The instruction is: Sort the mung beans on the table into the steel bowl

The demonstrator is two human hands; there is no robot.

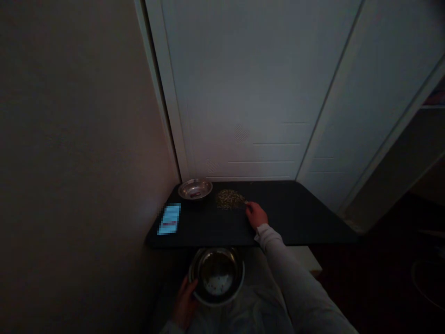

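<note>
My left hand [186,299] grips the left rim of a shiny metal bowl [239,278], which is tilted towards me over my lap, below the table's front edge. Inside it are a few small dark specks. On the dark table, my right hand [256,215] reaches to the right edge of a loose pile of small pale and brown grains or seeds [229,198]. Its fingers are drawn together at the pile; whatever they may pinch is too small and dim to make out.
A second, shallower metal bowl [195,189] with a label inside stands at the table's back left. In front of it lies a lit phone [169,219], its screen blurred out. White panels [239,93] rise behind the dark table [299,218], and a wall [86,139] bounds the left.
</note>
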